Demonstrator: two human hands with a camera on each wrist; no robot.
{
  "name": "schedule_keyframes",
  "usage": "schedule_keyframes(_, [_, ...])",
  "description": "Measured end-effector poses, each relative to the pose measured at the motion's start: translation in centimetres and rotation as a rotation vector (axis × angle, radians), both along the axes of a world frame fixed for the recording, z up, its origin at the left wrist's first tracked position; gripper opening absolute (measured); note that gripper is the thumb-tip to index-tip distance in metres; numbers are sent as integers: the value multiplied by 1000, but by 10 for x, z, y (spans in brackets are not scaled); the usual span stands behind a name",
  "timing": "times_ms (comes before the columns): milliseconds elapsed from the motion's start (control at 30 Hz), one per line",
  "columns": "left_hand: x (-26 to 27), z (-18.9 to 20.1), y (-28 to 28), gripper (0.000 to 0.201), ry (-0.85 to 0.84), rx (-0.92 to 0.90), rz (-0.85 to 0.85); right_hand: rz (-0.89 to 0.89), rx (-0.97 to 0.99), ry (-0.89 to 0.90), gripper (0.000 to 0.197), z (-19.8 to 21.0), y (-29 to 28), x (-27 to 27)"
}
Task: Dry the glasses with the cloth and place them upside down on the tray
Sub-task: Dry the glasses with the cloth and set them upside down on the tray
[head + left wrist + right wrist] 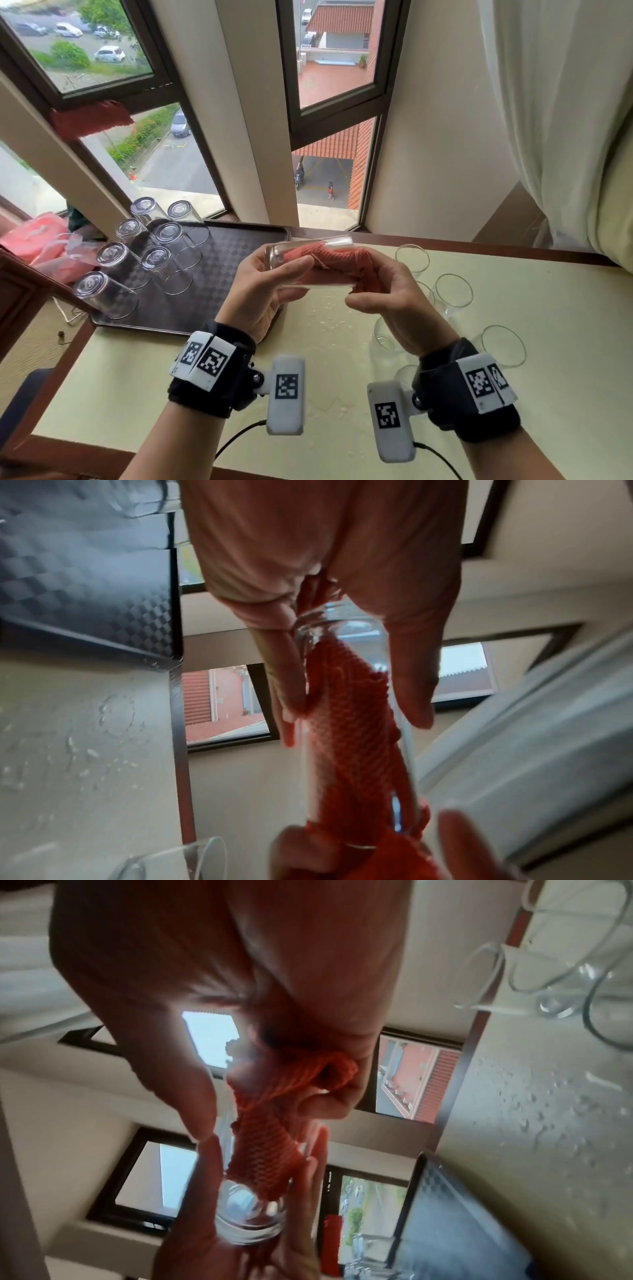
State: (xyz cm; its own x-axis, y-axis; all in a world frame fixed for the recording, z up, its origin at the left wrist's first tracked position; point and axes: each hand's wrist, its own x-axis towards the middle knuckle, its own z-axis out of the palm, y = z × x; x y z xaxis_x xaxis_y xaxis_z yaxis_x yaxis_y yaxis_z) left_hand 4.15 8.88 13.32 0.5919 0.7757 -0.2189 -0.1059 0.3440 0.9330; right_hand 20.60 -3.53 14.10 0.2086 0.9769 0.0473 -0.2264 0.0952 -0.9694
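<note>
My left hand [274,281] grips a clear glass [329,244] lying sideways above the table, its base toward the left. A red waffle cloth [342,263] is stuffed into the glass, and my right hand [380,291] pinches the cloth at the glass mouth. In the left wrist view the cloth [349,723] fills the glass [407,745] between thumb and fingers. In the right wrist view the cloth [263,1153] runs from my fingers into the glass [250,1223]. Several glasses [113,260] stand upside down on the dark tray [226,274] at the left.
Several upright glasses [452,291] stand on the cream table [548,342] to the right, behind my right wrist. Water drops [329,322] lie near the tray's corner. Pink plastic bags [41,240] sit left of the tray. A window and a curtain [548,120] are behind.
</note>
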Motion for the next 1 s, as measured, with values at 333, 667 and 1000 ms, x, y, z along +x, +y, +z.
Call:
schedule_keyframes(333, [13, 17, -5, 98, -52, 100, -162, -152, -9, 118, 44, 12, 13, -1])
schedule_keyframes(667, [12, 20, -2, 76, 28, 183, -169, -122, -18, -19, 44, 10, 16, 7])
schedule_keyframes(1000, [13, 11, -7, 87, 60, 159, -241, -121, 33, 44, 36, 8, 11, 18])
